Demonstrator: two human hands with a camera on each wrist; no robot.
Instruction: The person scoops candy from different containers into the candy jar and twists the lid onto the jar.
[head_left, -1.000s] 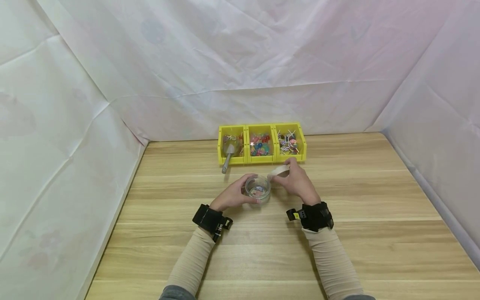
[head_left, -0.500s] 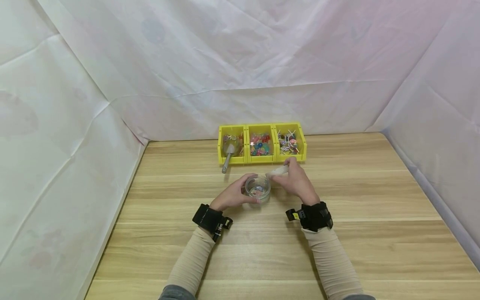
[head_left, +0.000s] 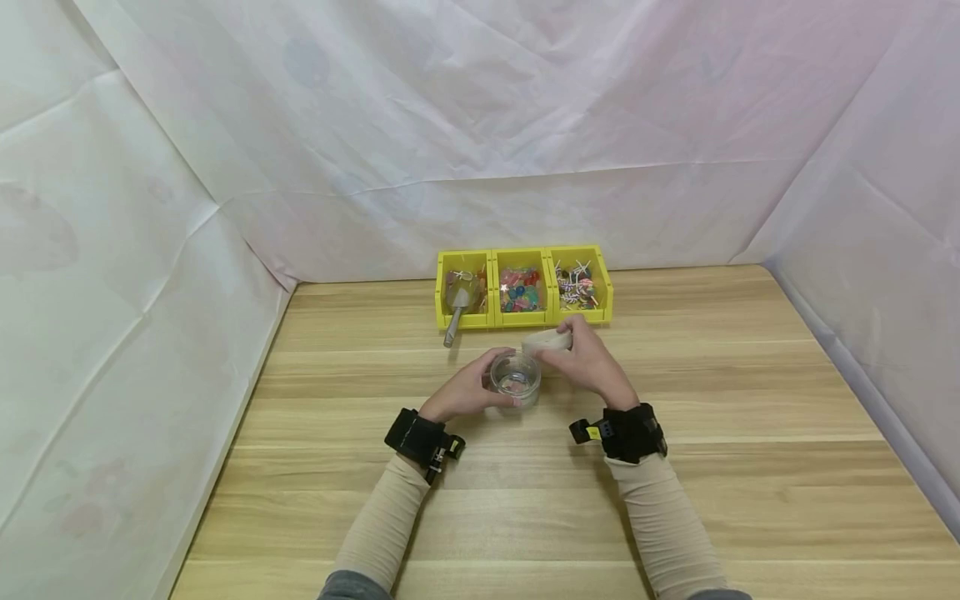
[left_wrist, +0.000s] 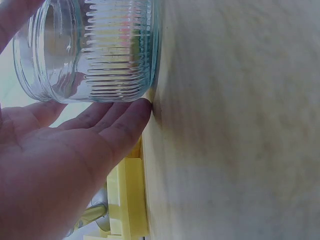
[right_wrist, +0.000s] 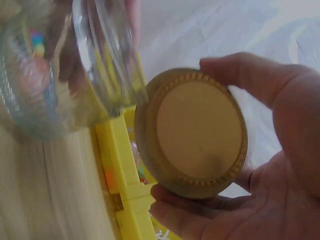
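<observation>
A clear ribbed glass jar [head_left: 516,377] stands on the table in the head view, with a few colourful pieces at its bottom. My left hand [head_left: 471,388] grips it from the left, fingers behind and thumb in front. In the left wrist view the fingers [left_wrist: 125,120] curve along the jar's wall. My right hand [head_left: 588,360] holds a round pale wooden lid [head_left: 546,341] by its edge, tilted beside and above the jar's rim. The right wrist view shows the lid's [right_wrist: 200,130] round face and ridged ring, between thumb and fingers, close to the glass mouth.
Three joined yellow bins [head_left: 522,320] stand behind the hands. A scoop [head_left: 455,321] leans in the left bin, coloured candies [head_left: 520,292] fill the middle one, and striped lollipops [head_left: 577,290] lie in the right. White cloth [head_left: 480,150] hangs around the wooden table [head_left: 510,517].
My right hand has turned the lid and brought it slightly left, so it now overlaps the jar's far right rim in the head view. The left hand and jar stay in place.
</observation>
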